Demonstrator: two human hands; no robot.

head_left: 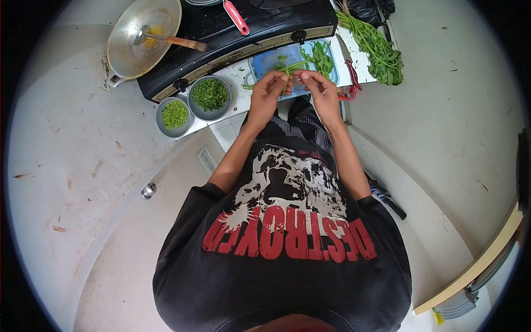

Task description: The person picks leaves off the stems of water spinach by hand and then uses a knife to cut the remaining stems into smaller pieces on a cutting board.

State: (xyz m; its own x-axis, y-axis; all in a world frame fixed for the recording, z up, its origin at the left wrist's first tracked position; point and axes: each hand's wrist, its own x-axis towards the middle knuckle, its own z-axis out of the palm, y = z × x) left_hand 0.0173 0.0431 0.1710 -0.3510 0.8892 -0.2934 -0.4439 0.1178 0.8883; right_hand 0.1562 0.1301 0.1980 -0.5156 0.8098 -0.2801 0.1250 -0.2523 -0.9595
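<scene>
Over a blue cutting board, my left hand pinches a green leafy stem between thumb and fingers. Close beside it, my right hand is closed at the same stem, its fingertips nearly meeting those of the left. Loose leafy greens lie on the right part of the board. Left of my hands stand a grey bowl of dark chopped greens and a smaller bowl of paler chopped greens. My fingers partly hide the stem's lower end.
A black stove runs behind the board. On it sit a wok with a wooden-handled utensil and a red-handled pan. At the right lie a large bunch of greens and red chillies.
</scene>
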